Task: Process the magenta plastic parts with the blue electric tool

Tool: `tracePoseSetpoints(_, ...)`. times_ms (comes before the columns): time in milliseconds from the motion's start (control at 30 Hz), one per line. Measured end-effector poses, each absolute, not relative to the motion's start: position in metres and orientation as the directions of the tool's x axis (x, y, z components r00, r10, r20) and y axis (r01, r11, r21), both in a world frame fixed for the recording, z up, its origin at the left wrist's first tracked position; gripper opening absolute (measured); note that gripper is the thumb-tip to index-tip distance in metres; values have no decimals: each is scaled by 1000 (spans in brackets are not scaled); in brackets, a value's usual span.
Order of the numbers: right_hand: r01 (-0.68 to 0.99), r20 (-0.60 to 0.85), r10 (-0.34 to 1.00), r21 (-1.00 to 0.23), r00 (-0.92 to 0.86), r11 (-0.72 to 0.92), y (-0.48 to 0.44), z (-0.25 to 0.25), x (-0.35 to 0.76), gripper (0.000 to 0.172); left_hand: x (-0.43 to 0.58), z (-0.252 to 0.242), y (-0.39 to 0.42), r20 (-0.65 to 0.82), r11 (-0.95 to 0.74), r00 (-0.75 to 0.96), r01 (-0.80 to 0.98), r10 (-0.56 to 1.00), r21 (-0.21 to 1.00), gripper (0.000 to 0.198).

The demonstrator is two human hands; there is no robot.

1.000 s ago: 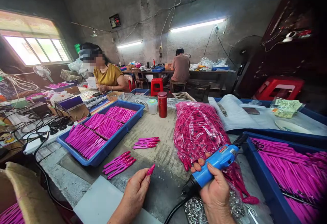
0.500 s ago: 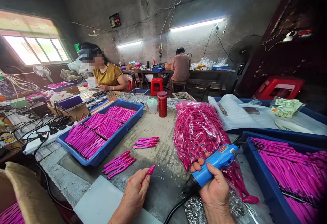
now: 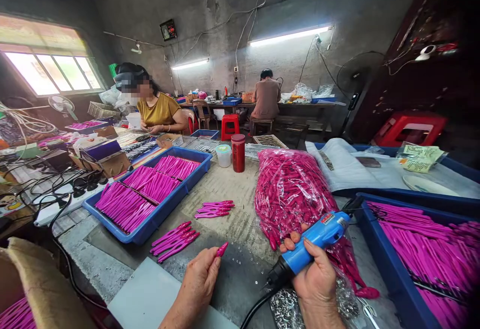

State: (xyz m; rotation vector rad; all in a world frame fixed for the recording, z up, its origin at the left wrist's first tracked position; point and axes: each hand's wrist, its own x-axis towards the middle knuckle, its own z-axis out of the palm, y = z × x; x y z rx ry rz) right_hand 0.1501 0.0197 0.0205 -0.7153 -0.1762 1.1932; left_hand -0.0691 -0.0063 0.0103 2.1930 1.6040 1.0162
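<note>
Nearest you, short of the clear bag of pink parts (image 3: 292, 189), your right hand (image 3: 318, 280) is wrapped around a blue power driver (image 3: 315, 243). Loose metal parts (image 3: 285, 307) lie just below it, also on your side of the bag. Left of the bag and nearer you, your left hand (image 3: 200, 275) is closed, thumb and fingertips clamped on a pink piece (image 3: 222, 249).

Over the last second almost nothing has changed: both hands and the driver have kept their places, so I judge the work paused, with no step finished in that span. The piece's visible tip points away from you and rightward, towards the bag; its long axis follows that slant, the rest hidden in your grip. The driver's long axis slants too, its bit end away from the bag, down and left.

Farther out, left of the bag, two bunches of finished-looking pink pieces (image 3: 214, 209) lie apart, then a blue tray (image 3: 140, 234). Beyond the bag, a co-worker (image 3: 266, 96) at the far bench has shifted slightly.
</note>
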Motion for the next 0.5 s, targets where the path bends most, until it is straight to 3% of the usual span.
tracePoseSetpoints(300, -775, -207, 899, -601, 386, 195, 19, 20, 149, 49, -68, 12, -6, 287, -292, 150, 780, 946, 553, 35)
tracePoseSetpoints(500, -759, -165, 906, -616, 389, 214, 19, 17, 150, 43, -68, 1, -3, 219, -265, 192, 885, 957, 382, 28)
